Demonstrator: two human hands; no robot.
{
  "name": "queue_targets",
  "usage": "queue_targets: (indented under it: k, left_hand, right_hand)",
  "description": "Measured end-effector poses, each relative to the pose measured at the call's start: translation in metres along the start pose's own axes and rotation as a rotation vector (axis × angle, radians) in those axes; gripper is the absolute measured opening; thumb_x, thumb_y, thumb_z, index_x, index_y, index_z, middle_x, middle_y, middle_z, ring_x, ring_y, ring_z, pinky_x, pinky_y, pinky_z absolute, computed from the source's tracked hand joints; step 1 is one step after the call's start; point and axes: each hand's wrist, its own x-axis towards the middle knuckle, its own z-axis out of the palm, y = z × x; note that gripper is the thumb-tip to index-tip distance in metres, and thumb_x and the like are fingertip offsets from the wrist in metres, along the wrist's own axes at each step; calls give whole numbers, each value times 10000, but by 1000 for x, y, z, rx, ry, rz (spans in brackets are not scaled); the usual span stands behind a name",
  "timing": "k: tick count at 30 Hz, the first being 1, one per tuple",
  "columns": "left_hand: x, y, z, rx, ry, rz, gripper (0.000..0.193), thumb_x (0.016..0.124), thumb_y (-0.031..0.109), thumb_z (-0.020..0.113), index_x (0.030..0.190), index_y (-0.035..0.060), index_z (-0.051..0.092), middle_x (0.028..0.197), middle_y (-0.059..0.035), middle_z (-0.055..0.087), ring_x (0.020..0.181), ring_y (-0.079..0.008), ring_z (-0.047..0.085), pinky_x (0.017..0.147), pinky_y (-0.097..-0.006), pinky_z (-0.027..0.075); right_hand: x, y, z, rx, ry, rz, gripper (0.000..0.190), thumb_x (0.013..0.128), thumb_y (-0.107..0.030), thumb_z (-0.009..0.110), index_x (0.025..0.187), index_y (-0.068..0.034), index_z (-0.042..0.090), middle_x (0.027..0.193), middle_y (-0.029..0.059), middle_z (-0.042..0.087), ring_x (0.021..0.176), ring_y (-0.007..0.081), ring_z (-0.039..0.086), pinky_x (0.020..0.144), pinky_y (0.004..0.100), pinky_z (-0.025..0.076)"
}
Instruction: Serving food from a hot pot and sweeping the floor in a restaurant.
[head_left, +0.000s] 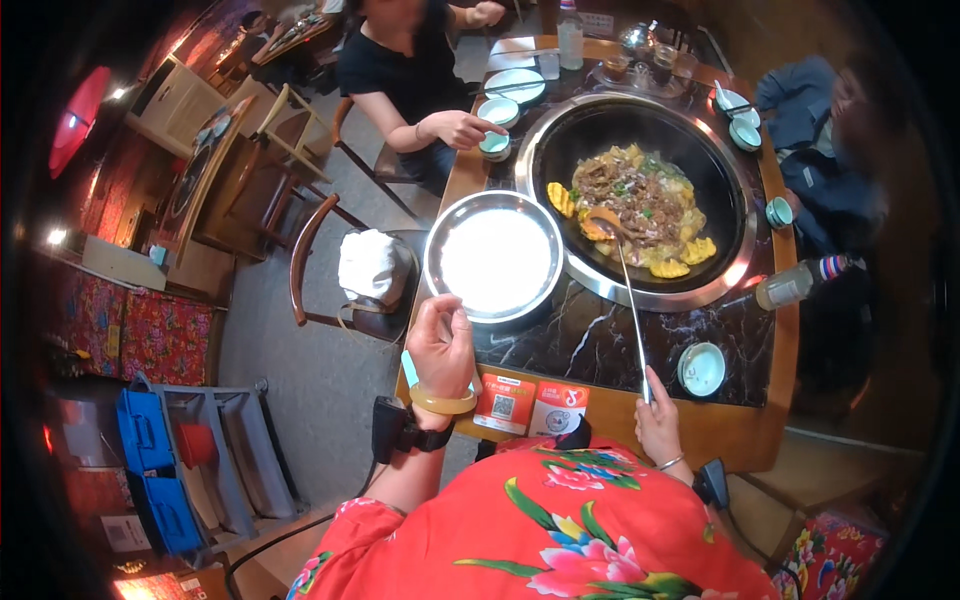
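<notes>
My right hand (658, 420) grips the thin metal handle of a ladle (630, 292). The ladle's bowl rests at the near left side of a heap of sliced meat and vegetables (637, 199) in a large black wok (555, 142) set into the table. Yellow crinkle-edged pieces (670, 268) lie around the heap. My left hand (442, 345) is raised with curled fingers by the near edge of a round steel pan (430, 259), whose inside is washed out by glare. A pale blue object (409, 369) shows partly behind my left wrist; whether the fingers hold anything is unclear.
A bowl (701, 369) and a glass bottle (787, 285) stand right of the ladle handle. Across the left side, a person's hand (457, 130) reaches over a small cup (495, 146). Another person (810, 142) sits right. A chair (304, 262) holds a white bag (373, 262).
</notes>
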Motion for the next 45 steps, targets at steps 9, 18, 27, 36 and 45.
queue_targets:
  k: [9,18,27,36,45]
  left_hand:
    - [-16,4,0,23,31,-11,95,783,-19,528,873,-15,557,662,-26,525,587,-58,470,524,-195,384]
    - [-7,-3,-9,89,16,39,85,812,-17,503,892,-29,529,768,-13,527,694,-47,473,601,-181,392]
    - [-3,-6,-4,74,-42,-32,120,814,24,532,925,-19,543,716,-33,544,639,-73,500,567,-204,409]
    - [-4,0,-1,16,-7,-46,124,819,-16,516,942,-24,532,782,-34,554,712,-74,511,625,-202,419]
    - [-3,-1,0,-77,-42,-123,105,829,-18,500,926,-11,542,796,0,531,696,-49,470,613,-173,382]
  right_hand:
    - [-4,24,-2,95,-39,-18,520,845,-25,420,1334,-147,293,543,-64,336,411,17,297,348,182,247]
    - [5,18,9,-82,-58,-93,492,829,20,412,1304,-88,344,651,-47,376,507,32,325,429,190,304]
    - [7,6,16,64,-27,102,518,853,-13,405,1338,-150,287,566,-67,334,429,16,300,358,178,271]
    - [19,19,21,45,-98,54,516,857,-43,420,1339,-166,282,540,-57,350,410,29,316,353,197,275]
    - [64,30,55,-102,-68,-94,524,825,-34,455,1322,-80,297,585,2,421,492,76,377,454,255,340]
